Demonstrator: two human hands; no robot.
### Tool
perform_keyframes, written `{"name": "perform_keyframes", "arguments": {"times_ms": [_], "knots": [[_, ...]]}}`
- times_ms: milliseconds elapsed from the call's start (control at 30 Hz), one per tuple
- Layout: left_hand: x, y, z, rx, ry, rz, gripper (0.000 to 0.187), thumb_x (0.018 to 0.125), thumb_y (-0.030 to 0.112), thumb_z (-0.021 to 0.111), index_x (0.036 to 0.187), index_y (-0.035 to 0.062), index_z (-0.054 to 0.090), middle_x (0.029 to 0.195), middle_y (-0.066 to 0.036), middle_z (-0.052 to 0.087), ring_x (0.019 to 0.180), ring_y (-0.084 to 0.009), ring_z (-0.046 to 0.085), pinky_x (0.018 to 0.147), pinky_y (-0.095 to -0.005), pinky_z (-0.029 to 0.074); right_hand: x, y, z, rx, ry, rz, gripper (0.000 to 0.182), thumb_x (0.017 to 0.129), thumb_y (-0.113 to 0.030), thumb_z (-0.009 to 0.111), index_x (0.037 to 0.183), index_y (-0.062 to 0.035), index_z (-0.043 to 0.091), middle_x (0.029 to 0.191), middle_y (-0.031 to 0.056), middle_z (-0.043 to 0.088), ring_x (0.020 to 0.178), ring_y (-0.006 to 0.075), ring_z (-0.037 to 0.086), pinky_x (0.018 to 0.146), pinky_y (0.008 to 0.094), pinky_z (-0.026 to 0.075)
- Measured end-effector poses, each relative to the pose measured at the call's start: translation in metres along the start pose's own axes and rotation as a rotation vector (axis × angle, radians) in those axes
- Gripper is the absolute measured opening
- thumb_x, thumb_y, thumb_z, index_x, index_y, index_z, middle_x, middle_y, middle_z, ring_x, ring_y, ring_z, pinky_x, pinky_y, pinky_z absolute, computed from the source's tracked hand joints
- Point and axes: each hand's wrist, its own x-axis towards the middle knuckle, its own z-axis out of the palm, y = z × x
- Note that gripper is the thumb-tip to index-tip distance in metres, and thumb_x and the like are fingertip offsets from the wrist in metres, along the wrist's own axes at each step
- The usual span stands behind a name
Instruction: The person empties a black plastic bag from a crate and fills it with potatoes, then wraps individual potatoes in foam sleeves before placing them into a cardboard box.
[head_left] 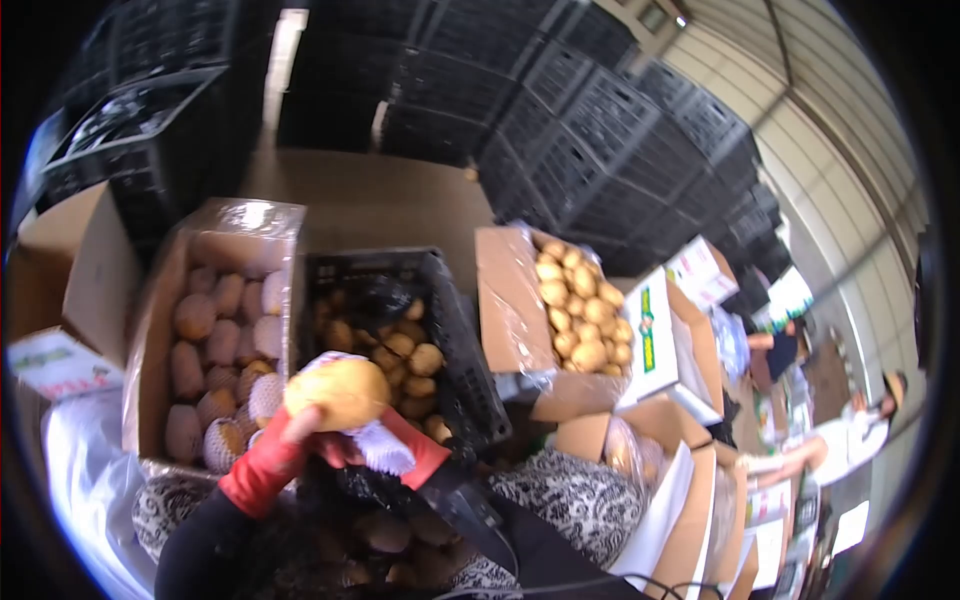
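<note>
left hand (300, 432) – fingers curled under a round yellow fruit (338, 392) | right hand (375, 440) – pinching a white foam net (378, 445) just beneath the fruit | fruit held above the black crate (455, 330) | packed carton (160, 330) at left

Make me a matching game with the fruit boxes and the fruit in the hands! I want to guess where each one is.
Things:
1. black crate
2. box of net-wrapped fruit
3. box of bare yellow fruit
4. round yellow fruit

Places:
A. on the left
B. held in the hands, with a white foam net under it
C. in the middle
D. on the right

Pairs: 1-C, 2-A, 3-D, 4-B
</note>
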Motion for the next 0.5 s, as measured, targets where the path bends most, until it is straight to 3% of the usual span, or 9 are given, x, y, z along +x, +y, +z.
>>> {"name": "perform_keyframes", "arguments": {"times_ms": [67, 100, 133, 200, 233, 300, 367, 400, 500], "knots": [[-0.007, 0.003, 0.001, -0.058, 0.071, 0.046, 0.091, 0.082, 0.064, 0.068, 0.141, -0.0011, 0.044, 0.106, -0.015, 0.070, 0.064, -0.0194, 0.069, 0.054, -0.0279, 0.057, 0.005, -0.025, 0.019, 0.048, 0.243, -0.044, 0.039, 0.103, -0.039, 0.049, 0.121, -0.0068, 0.062, 0.094, 0.0058, 0.070, 0.073, 0.0162, 0.068, 0.063, 0.0291, 0.055], [-0.011, 0.007, -0.002, -0.071, 0.097, 0.065, 0.081, 0.086, 0.057, 0.066, 0.140, -0.0002, 0.046, 0.107, -0.014, 0.070, 0.064, -0.0175, 0.068, 0.055, -0.0268, 0.057, 0.009, -0.037, 0.035, 0.077, 0.434, -0.052, 0.034, 0.102, -0.037, 0.055, 0.118, -0.0080, 0.063, 0.089, 0.0027, 0.070, 0.069, 0.0109, 0.065, 0.057, 0.0246, 0.052], [-0.012, 0.015, -0.004, 0.005, 0.101, 0.090, 0.079, 0.086, 0.054, 0.067, 0.139, 0.0000, 0.047, 0.106, -0.013, 0.070, 0.061, -0.0164, 0.067, 0.053, -0.0264, 0.055, 0.008, -0.037, 0.001, 0.042, 0.426, -0.081, 0.032, 0.102, -0.037, 0.055, 0.112, -0.0072, 0.063, 0.087, 0.0005, 0.068, 0.066, 0.0098, 0.062, 0.055, 0.0245, 0.050], [-0.017, 0.023, -0.011, 0.101, 0.200, 0.086, 0.071, 0.084, 0.043, 0.071, 0.138, 0.0018, 0.050, 0.105, -0.010, 0.069, 0.057, -0.0121, 0.061, 0.049, -0.0243, 0.050, 0.001, -0.047, 0.012, -0.192, 0.456, -0.182, 0.025, 0.103, -0.037, 0.055, 0.103, -0.0126, 0.063, 0.083, -0.0021, 0.065, 0.064, 0.0070, 0.058, 0.053, 0.0234, 0.047], [-0.021, 0.024, -0.009, 0.218, 0.404, 0.083, 0.070, 0.082, 0.038, 0.077, 0.139, 0.0066, 0.052, 0.104, -0.011, 0.071, 0.061, -0.0179, 0.067, 0.053, -0.0281, 0.053, -0.003, -0.052, 0.018, -0.309, 0.481, -0.231, 0.023, 0.104, -0.037, 0.055, 0.098, -0.0153, 0.062, 0.081, -0.0035, 0.063, 0.063, 0.0056, 0.057, 0.053, 0.0228, 0.045], [-0.017, 0.006, -0.038, 1.207, 0.582, 0.428, 0.076, 0.076, 0.034, 0.083, 0.143, 0.0159, 0.050, 0.107, -0.013, 0.070, 0.071, -0.0258, 0.071, 0.060, -0.0350, 0.057, 0.009, -0.036, 0.011, -0.481, 0.413, -0.256, 0.023, 0.102, -0.029, 0.062, 0.095, -0.0076, 0.063, 0.087, -0.0048, 0.061, 0.077, 0.0033, 0.055, 0.071, 0.0214, 0.045], [-0.019, 0.015, -0.034, 1.549, 0.737, 0.350, 0.081, 0.069, 0.030, 0.088, 0.140, 0.0155, 0.052, 0.113, -0.016, 0.067, 0.090, -0.0300, 0.072, 0.076, -0.0410, 0.058, 0.026, -0.015, 0.011, -0.760, 0.404, -0.356, 0.024, 0.102, -0.029, 0.062, 0.097, -0.0059, 0.063, 0.086, -0.0044, 0.062, 0.081, 0.0044, 0.056, 0.076, 0.0213, 0.044], [-0.020, 0.017, -0.046, 1.598, 0.775, 0.297, 0.084, 0.067, 0.027, 0.088, 0.142, 0.0185, 0.050, 0.123, -0.013, 0.065, 0.093, -0.0333, 0.071, 0.076, -0.0414, 0.058, 0.033, -0.008, 0.016, -0.772, 0.441, -0.450, 0.023, 0.101, -0.028, 0.064, 0.101, -0.0046, 0.063, 0.090, -0.0020, 0.066, 0.083, 0.0057, 0.056, 0.079, 0.0234, 0.045], [-0.016, 0.009, -0.102, 1.797, 0.847, 0.243, 0.088, 0.068, 0.026, 0.084, 0.146, 0.0331, 0.046, 0.140, -0.015, 0.055, 0.100, -0.0344, 0.069, 0.079, -0.0446, 0.057, 0.039, -0.011, 0.000, -0.752, 0.687, -0.388, 0.042, 0.105, -0.044, 0.052, 0.115, -0.0042, 0.064, 0.095, 0.0074, 0.075, 0.070, 0.0048, 0.057, 0.065, 0.0227, 0.045]]}}
